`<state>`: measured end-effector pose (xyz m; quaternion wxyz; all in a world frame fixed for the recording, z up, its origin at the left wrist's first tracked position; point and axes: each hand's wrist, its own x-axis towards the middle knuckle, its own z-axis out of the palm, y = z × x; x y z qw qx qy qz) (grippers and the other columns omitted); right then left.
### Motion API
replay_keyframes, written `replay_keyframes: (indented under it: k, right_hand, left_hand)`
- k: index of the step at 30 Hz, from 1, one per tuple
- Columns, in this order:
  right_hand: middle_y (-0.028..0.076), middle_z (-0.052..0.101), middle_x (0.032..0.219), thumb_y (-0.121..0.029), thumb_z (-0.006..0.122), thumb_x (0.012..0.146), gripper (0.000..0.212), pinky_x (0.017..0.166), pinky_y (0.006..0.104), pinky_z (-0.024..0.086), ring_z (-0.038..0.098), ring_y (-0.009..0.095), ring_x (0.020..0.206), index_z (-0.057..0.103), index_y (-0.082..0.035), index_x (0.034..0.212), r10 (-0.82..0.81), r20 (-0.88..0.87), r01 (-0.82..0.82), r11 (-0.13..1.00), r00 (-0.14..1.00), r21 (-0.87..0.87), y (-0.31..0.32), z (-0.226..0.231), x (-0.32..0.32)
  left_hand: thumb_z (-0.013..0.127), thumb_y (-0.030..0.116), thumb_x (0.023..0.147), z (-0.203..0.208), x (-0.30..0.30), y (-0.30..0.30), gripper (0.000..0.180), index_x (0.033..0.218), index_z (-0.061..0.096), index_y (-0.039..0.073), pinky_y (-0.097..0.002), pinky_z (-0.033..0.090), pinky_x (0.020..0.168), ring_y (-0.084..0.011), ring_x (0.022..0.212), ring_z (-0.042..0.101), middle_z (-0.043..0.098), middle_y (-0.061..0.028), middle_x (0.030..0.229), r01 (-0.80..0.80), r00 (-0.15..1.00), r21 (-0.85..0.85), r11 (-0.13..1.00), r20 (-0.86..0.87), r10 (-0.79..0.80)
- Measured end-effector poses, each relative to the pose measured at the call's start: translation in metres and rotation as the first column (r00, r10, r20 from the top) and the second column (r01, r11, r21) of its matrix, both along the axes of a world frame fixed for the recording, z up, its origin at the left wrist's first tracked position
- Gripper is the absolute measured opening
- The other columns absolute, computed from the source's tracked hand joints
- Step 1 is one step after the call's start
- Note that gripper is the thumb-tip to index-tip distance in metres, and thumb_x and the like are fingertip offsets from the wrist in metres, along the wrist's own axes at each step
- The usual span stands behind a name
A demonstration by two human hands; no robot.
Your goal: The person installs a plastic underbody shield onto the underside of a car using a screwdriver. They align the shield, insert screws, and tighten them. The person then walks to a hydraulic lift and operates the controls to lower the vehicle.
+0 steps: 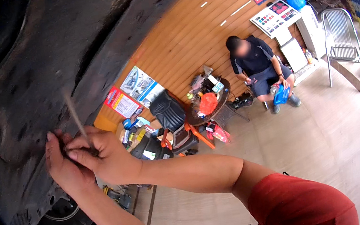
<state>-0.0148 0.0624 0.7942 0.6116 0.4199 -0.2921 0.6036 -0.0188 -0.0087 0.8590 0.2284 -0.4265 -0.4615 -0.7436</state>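
Overhead and to the left spreads the dark, dirty underside panel of a vehicle. My right hand is closed in a pinch round a thin metal rod, which slants up from the fingers in front of the panel. Whether the rod has a handle is hidden by my grip. Pressed close beside it, my left hand has its fingers bent upward against the panel. Something small and dark shows between the two hands, too hidden to name.
Below my hands is a wheel. Beyond stand a black office chair, a round table piled with things and a metal chair. A seated person holds a blue package by the wood-panelled wall.
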Motion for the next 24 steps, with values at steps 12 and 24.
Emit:
replay_keyframes:
  k: [12, 24]
  right_hand:
    - [0.018, 0.063, 0.076, -0.007, 0.063, 0.082, 0.015, 0.056, 0.0317, 0.047, 0.063, 0.026, 0.063, 0.06, 0.003, 0.093, -0.393, 0.183, 0.386, 0.919, 0.901, 0.074, 0.032, 0.009, 0.019]
    - [0.014, 0.058, 0.076, -0.006, 0.066, 0.077, 0.012, 0.058, 0.0385, 0.047, 0.061, 0.032, 0.068, 0.06, -0.001, 0.087, -0.641, 0.039, 0.631, 0.763, 0.766, 0.141, 0.033, 0.031, 0.021]
  left_hand:
    - [0.057, 0.024, 0.094, 0.004, 0.008, -0.005, 0.025, 0.099, 0.059, -0.001, -0.0177, 0.037, 0.052, -0.0067, 0.062, 0.047, 0.049, 0.0008, 0.071, 0.036, 0.999, -0.146, 0.989, -0.028, -0.04]
    - [0.056, 0.024, 0.094, 0.005, -0.005, -0.014, 0.02, 0.089, 0.058, 0.005, -0.016, 0.04, 0.053, -0.0048, 0.063, 0.048, 0.053, 0.0016, 0.071, -0.045, 0.997, -0.119, 0.992, -0.075, 0.036]
